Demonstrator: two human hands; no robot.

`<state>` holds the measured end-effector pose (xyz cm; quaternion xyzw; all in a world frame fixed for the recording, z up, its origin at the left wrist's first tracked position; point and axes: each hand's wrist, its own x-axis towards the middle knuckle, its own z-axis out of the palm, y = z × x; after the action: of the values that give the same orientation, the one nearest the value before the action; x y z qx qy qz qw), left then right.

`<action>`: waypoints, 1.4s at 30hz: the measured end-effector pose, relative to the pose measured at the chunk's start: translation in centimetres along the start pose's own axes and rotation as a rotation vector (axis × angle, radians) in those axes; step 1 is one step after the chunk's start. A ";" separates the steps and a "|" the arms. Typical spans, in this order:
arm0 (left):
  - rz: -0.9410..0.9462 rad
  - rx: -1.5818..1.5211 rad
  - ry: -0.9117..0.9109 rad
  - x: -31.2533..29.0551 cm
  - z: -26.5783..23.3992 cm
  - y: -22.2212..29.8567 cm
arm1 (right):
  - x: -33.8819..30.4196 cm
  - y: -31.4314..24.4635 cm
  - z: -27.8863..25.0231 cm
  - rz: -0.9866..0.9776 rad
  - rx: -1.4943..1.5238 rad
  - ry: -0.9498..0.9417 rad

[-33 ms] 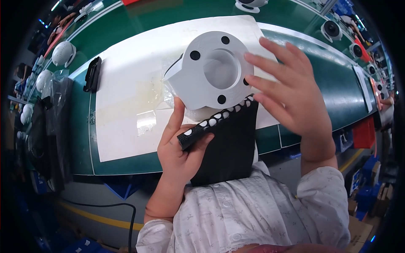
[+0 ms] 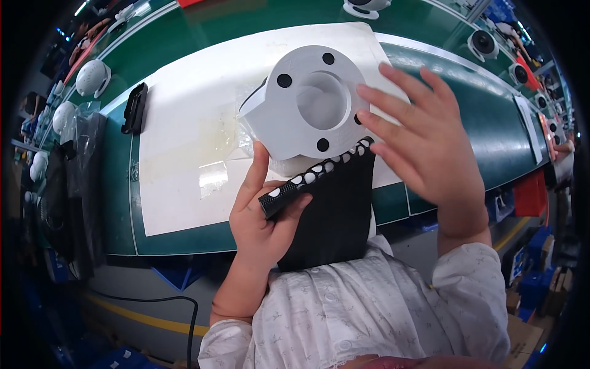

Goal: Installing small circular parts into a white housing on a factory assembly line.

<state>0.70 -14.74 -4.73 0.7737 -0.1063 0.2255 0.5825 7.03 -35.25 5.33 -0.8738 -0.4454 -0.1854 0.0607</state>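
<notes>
A white rounded device [image 2: 279, 120] lies with its ring-shaped base up on the white sheet, round black pads [image 2: 284, 80] showing on the base around a recessed middle. My left hand [image 2: 264, 215] grips the curled edge of a black sheet of stick-on pads [image 2: 332, 218], with white round spots along the fold; its thumb and fingers close on the roll, and one fingertip comes up to the device's lower edge. At the base's right side, my right hand [image 2: 430, 135] is spread, its fingertips close to a black pad there. Whether they touch it, I cannot tell.
A white sheet [image 2: 178, 154] covers part of the green table [image 2: 120, 184]. A black plastic part [image 2: 134, 109] lies at its left edge, near clear plastic bags [image 2: 83, 141]. Similar white devices [image 2: 93, 79] stand around. A red bin [image 2: 530, 194] is at right.
My right hand has shifted slightly down and to the right, its fingers still spread. The left hand, the black sheet and the device look the same.
</notes>
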 end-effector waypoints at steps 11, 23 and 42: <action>-0.040 0.079 -0.037 0.1 0.2 0.1 | 5.6 4.0 1.8 -0.118 0.212 0.245; 0.122 -0.082 -0.079 -0.5 -0.4 0.2 | 13.7 10.3 6.6 0.146 0.548 0.327; 0.040 -0.072 -0.290 -0.2 -1.3 -0.4 | 8.3 29.4 18.0 0.923 -0.134 0.023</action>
<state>0.36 -13.38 -4.84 0.7744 -0.2128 0.1191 0.5838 39.88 -41.60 -6.39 -0.9805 0.0036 -0.1770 0.0854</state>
